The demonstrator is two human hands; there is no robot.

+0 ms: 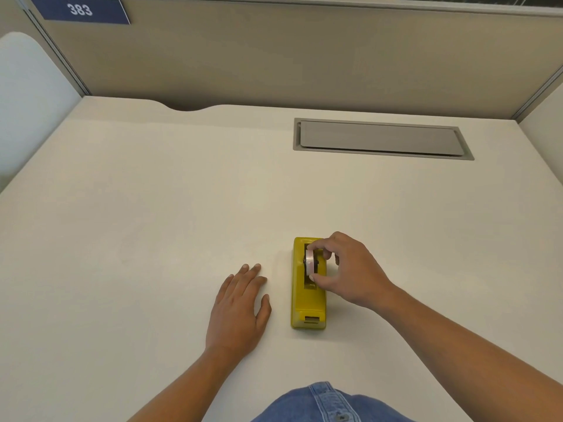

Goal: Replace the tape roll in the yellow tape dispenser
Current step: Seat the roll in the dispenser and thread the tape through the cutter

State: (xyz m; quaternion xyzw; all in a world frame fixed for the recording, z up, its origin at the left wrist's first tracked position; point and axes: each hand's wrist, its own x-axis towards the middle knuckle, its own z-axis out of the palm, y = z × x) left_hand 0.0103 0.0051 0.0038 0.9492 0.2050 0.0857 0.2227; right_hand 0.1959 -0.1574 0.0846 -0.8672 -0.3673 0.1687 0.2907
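The yellow tape dispenser [308, 303] lies on the desk a little right of centre, its cutter end pointing toward me. A clear tape roll [309, 261] on a black core stands on edge in the dispenser's slot. My right hand [347, 271] reaches in from the right, thumb and fingertips pinched on the roll's rim at front and back. My left hand [240, 309] rests flat on the desk just left of the dispenser, fingers spread, touching nothing else.
A white desk [152, 223] fills the view. A grey closed cable hatch [380, 138] is set into it at the back right. Beige partition walls [274, 56] enclose the back and sides, with a blue number sign [80, 10] at top left.
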